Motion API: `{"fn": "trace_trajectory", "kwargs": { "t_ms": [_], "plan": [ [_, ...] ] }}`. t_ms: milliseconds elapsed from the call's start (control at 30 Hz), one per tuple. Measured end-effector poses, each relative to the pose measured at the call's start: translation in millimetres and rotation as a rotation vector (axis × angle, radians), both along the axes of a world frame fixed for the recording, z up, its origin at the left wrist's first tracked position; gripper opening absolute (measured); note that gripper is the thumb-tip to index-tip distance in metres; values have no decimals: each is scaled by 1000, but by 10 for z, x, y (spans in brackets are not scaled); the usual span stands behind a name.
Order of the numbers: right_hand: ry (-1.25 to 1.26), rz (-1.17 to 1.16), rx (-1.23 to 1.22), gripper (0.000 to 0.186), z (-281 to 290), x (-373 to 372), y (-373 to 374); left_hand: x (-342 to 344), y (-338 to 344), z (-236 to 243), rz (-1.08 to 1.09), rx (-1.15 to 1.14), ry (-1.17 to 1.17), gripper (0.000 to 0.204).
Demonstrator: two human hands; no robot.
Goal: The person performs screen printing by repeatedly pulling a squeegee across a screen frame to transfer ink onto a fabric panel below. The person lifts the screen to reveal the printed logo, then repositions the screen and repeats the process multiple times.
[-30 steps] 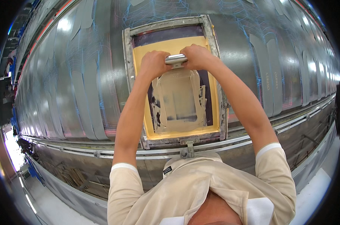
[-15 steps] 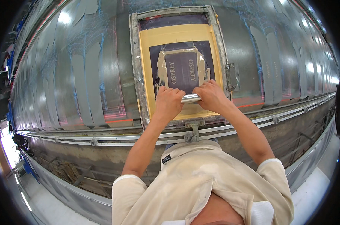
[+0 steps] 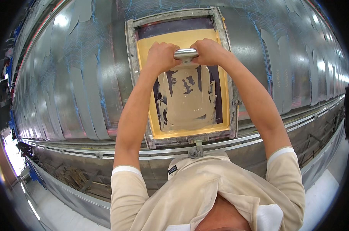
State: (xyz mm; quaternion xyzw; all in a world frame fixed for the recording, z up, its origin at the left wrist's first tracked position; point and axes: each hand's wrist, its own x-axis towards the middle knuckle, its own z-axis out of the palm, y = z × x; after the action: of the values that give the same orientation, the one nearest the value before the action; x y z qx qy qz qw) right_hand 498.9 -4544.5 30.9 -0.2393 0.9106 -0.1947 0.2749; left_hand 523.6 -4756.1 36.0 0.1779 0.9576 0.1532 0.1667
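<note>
Silvery-handled squeegee (image 3: 186, 53) crosswise over tan-smeared, yellow-bordered framed screen (image 3: 185, 37)

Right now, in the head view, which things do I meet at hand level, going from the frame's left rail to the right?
Frame's left rail, left hand, silver handle, right hand, grey strips.

The shirt (image 3: 182, 200) is beige, with paler patches on its front; the short sleeves (image 3: 129, 190) end in white bands (image 3: 126, 168); the collar (image 3: 267, 217) is white; a small black label (image 3: 172, 169) sits near the hem; the left hand (image 3: 163, 57) and right hand (image 3: 208, 52) are bare.
</note>
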Motion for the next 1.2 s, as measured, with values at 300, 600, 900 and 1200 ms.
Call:
{"fn": "trace_trajectory", "kwargs": {
  "t_ms": [300, 600, 900, 1200],
  "plan": [
    [171, 65, -27, 23, -79, 607, 57, 601, 30, 0, 27, 145, 92, 25],
    [206, 30, -226, 34, 140, 2222, 308, 2279, 178, 71, -12, 128, 290, 28],
    [358, -981, -106, 38, -532, 1389, 1292, 2363, 184, 138, -8, 125, 187, 33],
    [284, -1023, -328, 33, -80, 1455, 847, 2633, -291, 309, 84, 197, 267, 32]
  ]
}}
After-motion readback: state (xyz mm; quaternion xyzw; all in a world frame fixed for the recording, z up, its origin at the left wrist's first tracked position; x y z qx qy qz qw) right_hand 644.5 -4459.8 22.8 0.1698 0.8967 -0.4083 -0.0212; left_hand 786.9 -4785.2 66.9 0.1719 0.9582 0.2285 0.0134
